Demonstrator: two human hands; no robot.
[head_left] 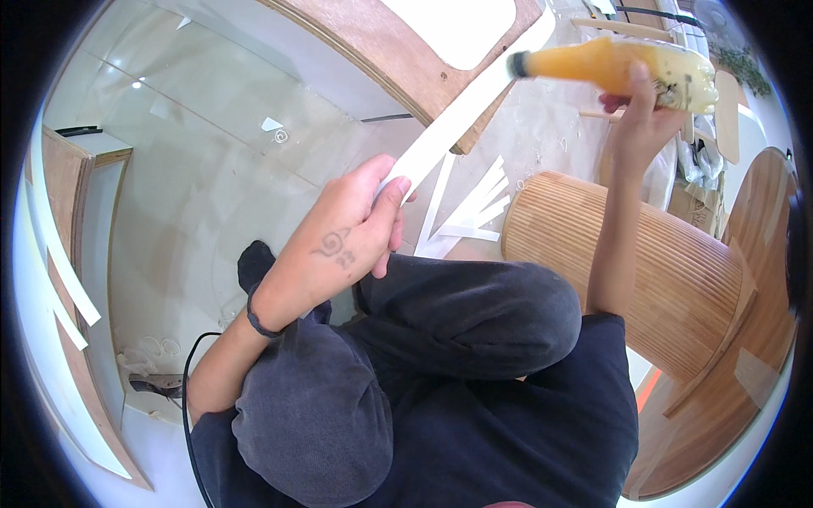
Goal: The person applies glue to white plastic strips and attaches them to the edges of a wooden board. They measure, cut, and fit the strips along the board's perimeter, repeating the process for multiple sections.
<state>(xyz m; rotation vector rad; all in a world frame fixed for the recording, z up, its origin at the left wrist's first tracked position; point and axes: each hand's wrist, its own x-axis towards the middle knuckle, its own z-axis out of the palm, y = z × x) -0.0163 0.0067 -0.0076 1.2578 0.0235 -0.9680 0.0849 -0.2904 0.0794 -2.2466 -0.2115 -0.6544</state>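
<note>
My left hand (pixel 347 229) is closed around the near end of a long white strip (pixel 449 127), thumb on top. The strip slants away to the upper right, over the corner of a wooden board (pixel 373 42) with a white surface. In my right hand (pixel 648 118) is a clear plastic bottle (pixel 584 68) partly filled with yellow-orange liquid. It lies nearly sideways, its dark cap end pointing left at the strip's far part. The bottle is slightly blurred, and I cannot tell whether its tip touches the strip.
Several loose white strips (pixel 474 203) lie on the tiled floor (pixel 195 195) beyond my knee. To the right are a ribbed wooden cylinder (pixel 627 262) and a round wooden top (pixel 703 423). At the left stands a wood-edged panel (pixel 72 186) with white strips. A black cable (pixel 188 381) runs by my left arm.
</note>
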